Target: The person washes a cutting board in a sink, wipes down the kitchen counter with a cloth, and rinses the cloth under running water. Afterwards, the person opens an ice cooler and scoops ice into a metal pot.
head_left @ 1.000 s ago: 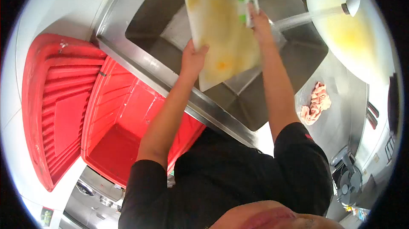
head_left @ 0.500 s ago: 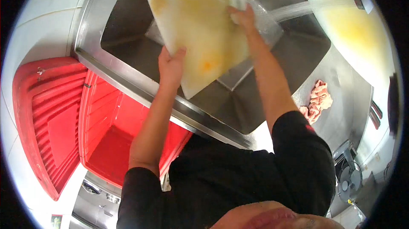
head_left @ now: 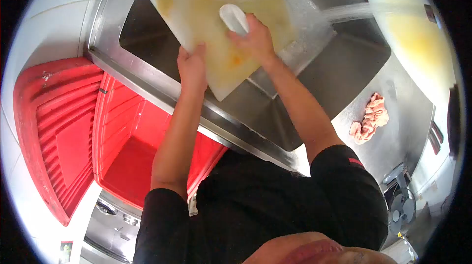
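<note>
A white cutting board with yellow and orange stains is tilted over the metal sink. My left hand is closed on its near left edge, thumb on top. My right hand grips a white oval scrub brush against the middle of the board; the brush's underside is hidden. Under the board, part of a clear, square-cornered container shows in the sink. Water streams from a tap on the right toward the far side of the board.
Below the sink's metal rim stands an open red bin, its ribbed red lid beside it at left. A second stained white board stands at right. A crumpled pink cloth lies on the metal counter. A fan is lower right.
My right hand has moved the scrub brush left and nearer, from the board's far right part to its middle. The board has shifted slightly left and away from me, with my left hand still on it.
</note>
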